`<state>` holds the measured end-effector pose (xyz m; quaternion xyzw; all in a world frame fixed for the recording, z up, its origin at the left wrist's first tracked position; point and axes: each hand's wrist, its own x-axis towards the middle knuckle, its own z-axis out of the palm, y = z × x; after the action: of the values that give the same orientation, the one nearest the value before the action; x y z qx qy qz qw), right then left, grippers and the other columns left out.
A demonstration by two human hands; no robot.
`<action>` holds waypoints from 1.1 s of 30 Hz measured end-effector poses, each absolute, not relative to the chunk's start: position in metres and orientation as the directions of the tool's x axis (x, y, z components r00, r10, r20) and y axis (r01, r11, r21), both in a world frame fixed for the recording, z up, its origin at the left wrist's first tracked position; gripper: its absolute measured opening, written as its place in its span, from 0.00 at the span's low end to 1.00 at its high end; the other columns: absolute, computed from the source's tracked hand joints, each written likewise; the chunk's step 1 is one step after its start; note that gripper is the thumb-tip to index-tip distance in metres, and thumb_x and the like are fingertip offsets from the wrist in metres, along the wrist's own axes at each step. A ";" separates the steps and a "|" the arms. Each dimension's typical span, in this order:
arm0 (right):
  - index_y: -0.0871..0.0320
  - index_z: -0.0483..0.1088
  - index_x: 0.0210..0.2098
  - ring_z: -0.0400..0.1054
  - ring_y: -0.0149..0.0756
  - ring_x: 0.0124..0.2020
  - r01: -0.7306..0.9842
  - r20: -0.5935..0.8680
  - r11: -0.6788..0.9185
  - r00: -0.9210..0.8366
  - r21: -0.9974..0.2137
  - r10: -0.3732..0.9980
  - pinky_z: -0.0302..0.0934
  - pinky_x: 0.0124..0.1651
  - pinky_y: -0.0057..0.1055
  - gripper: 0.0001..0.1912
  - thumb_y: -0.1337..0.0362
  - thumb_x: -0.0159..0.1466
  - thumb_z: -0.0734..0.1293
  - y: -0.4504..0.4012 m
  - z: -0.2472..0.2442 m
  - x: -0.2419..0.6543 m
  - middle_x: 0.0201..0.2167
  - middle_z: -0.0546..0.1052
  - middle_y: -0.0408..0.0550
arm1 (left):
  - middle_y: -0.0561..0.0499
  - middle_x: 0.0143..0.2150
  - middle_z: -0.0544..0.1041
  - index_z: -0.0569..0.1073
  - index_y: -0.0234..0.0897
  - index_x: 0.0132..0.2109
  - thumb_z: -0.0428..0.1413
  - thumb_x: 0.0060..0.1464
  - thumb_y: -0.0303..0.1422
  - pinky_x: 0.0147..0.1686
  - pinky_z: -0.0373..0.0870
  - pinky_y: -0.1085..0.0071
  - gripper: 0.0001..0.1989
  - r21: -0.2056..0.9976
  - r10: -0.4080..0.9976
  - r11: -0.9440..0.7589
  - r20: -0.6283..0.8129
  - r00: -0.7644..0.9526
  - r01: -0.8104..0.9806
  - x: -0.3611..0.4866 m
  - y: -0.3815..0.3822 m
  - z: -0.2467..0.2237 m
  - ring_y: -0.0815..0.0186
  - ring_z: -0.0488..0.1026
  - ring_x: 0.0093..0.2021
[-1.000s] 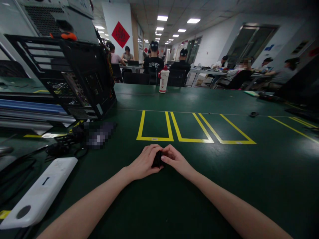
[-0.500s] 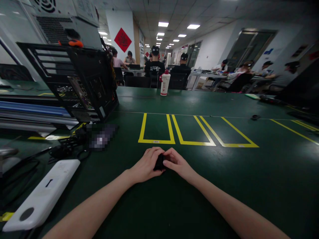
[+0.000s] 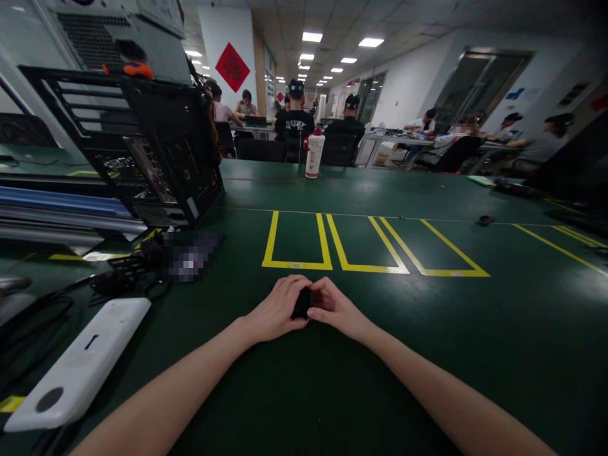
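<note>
A small black object is between my two hands, just in front of the yellow tape outlines on the green table. My left hand wraps round its left side and top, fingers curled over it. From the right, my right hand closes on it with bent fingers, the thumb against its near right edge. The fingers cover much of the object, so its full shape is hidden.
At the left are a black computer case, tangled black cables and a long white device. A white bottle with a red lid stands at the far edge. Several people sit at tables beyond.
The whole view has shifted slightly, with the table and hands a little higher in the picture. Both hands keep nearly the same hold on the black object.
</note>
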<state>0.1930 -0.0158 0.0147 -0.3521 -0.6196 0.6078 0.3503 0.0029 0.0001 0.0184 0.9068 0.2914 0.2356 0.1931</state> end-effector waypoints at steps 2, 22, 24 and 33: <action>0.55 0.60 0.40 0.65 0.36 0.43 0.047 0.002 0.027 -0.464 -0.998 0.886 0.62 0.46 0.39 0.10 0.61 0.59 0.63 -0.017 0.016 0.191 0.40 0.67 0.44 | 0.44 0.55 0.59 0.52 0.39 0.55 0.56 0.49 0.33 0.54 0.57 0.55 0.29 0.495 0.623 -0.752 0.317 0.715 0.436 0.003 0.000 0.018 0.57 0.57 0.55; 0.56 0.60 0.39 0.65 0.36 0.43 0.081 0.006 0.045 -0.433 -0.996 0.901 0.62 0.45 0.38 0.10 0.60 0.60 0.62 -0.019 0.021 0.188 0.40 0.67 0.45 | 0.44 0.55 0.59 0.51 0.41 0.56 0.55 0.51 0.34 0.52 0.59 0.54 0.28 0.488 0.611 -0.758 0.300 0.733 0.432 0.003 -0.001 0.027 0.56 0.59 0.55; 0.55 0.60 0.42 0.64 0.37 0.45 0.093 -0.010 0.033 -0.426 -0.995 0.905 0.61 0.47 0.39 0.11 0.60 0.61 0.61 -0.020 0.023 0.187 0.42 0.67 0.45 | 0.43 0.55 0.59 0.51 0.40 0.56 0.55 0.50 0.34 0.52 0.58 0.54 0.29 0.485 0.619 -0.755 0.303 0.725 0.442 0.003 -0.001 0.027 0.56 0.58 0.55; 0.55 0.58 0.41 0.63 0.36 0.47 0.021 0.015 0.029 -0.498 -0.999 0.867 0.59 0.52 0.41 0.16 0.66 0.56 0.66 -0.021 0.021 0.191 0.44 0.65 0.45 | 0.43 0.55 0.58 0.51 0.40 0.55 0.56 0.49 0.31 0.53 0.57 0.52 0.29 0.495 0.627 -0.748 0.311 0.714 0.441 0.003 0.000 0.018 0.54 0.58 0.55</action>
<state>0.1913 -0.0209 0.0207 -0.3554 -0.6246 0.5992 0.3529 0.0026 0.0003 0.0177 0.9047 0.2951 0.2361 0.1966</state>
